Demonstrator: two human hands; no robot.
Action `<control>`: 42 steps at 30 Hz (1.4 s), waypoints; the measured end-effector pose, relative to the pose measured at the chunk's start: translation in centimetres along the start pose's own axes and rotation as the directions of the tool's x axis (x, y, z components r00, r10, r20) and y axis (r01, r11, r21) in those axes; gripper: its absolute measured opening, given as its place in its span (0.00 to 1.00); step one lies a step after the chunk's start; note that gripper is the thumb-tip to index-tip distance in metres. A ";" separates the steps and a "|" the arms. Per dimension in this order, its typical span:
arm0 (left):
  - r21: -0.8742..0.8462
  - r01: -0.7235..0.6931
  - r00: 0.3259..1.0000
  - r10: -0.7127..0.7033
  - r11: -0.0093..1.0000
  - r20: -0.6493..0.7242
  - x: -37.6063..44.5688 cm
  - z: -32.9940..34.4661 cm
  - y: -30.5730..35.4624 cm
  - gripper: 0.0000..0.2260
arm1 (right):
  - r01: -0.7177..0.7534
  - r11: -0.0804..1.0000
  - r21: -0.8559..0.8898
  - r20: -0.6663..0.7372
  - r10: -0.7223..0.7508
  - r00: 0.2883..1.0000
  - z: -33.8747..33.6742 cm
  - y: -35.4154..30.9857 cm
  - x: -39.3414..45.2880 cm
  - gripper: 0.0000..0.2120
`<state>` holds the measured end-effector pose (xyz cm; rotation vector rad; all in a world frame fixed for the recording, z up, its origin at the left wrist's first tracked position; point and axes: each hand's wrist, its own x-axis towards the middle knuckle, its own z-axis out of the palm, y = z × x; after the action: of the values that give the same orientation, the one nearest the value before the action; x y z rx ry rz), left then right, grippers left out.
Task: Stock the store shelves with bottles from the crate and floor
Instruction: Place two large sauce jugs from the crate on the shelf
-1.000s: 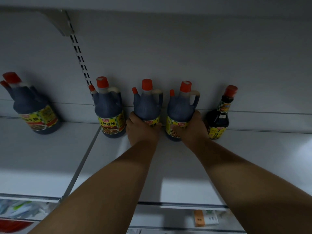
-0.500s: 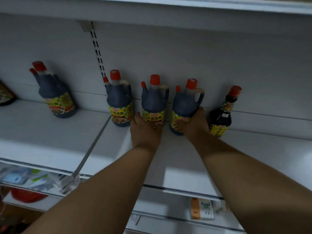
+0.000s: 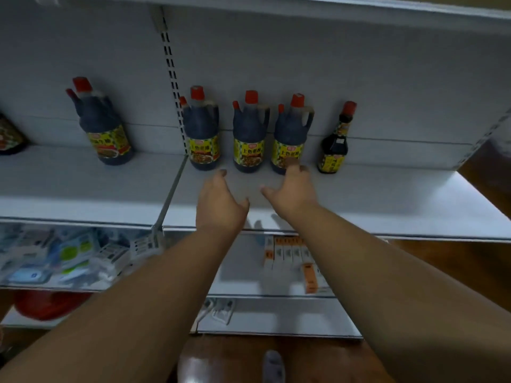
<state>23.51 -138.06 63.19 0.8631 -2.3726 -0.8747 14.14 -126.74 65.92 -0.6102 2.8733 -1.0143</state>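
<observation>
Three dark soy-sauce jugs with red caps and yellow labels stand side by side at the back of the white shelf (image 3: pixel 387 205): a left jug (image 3: pixel 201 134), a middle jug (image 3: pixel 250 136) and a right jug (image 3: pixel 291 136). My left hand (image 3: pixel 219 200) hovers open just in front of the middle jug, holding nothing. My right hand (image 3: pixel 293 192) is open too, its fingertips close to the base of the right jug. A slim dark bottle (image 3: pixel 336 142) stands to the right. Another jug (image 3: pixel 103 125) stands alone further left.
A slotted upright (image 3: pixel 171 76) and a shelf divider (image 3: pixel 171 194) split the shelf left of the jugs. The shelf below holds white packets (image 3: pixel 63 255) and small orange-white boxes (image 3: pixel 290 252). A red object (image 3: pixel 47 304) sits lower left. Brown floor lies below.
Both hands have let go of the middle and right jugs and pulled back toward me, fingers spread. The view has tilted down, showing the lower shelves and floor.
</observation>
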 end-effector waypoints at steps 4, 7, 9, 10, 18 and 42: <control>0.037 -0.016 1.000 0.016 0.999 0.003 -5.3 -3.7 -2.6 0.32 | 0.086 0.996 -0.030 0.064 -0.084 0.994 0.4 -1.3 -6.2 0.40; 0.092 0.026 0.999 -0.022 0.995 -0.045 -9.4 -6.6 -4.6 0.30 | 0.195 0.980 -0.037 0.118 -0.189 0.975 1.1 -2.5 -10.3 0.37; 0.127 0.062 0.995 -0.051 0.990 -0.088 -12.4 -8.2 -6.0 0.29 | 0.258 0.966 -0.006 0.164 -0.253 0.953 1.9 -3.2 -13.2 0.36; 0.132 0.080 0.992 -0.066 0.988 -0.103 -14.2 -8.9 -6.6 0.28 | 0.290 0.957 0.009 0.189 -0.286 0.939 2.3 -3.6 -14.6 0.35; 0.195 0.190 0.970 -0.153 0.962 -0.190 -25.5 -16.1 -11.5 0.28 | 0.445 0.888 0.116 0.326 -0.457 0.827 6.1 -8.7 -26.2 0.32; 0.284 0.507 0.857 -0.509 0.814 -0.072 -31.0 -28.2 -44.1 0.27 | 0.451 0.886 0.103 0.697 -0.388 0.603 36.5 -22.5 -39.5 0.28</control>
<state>79.38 -154.48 45.63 1.6770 -2.3430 -0.7104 64.29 -149.75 47.16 -1.3853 2.1121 -0.4895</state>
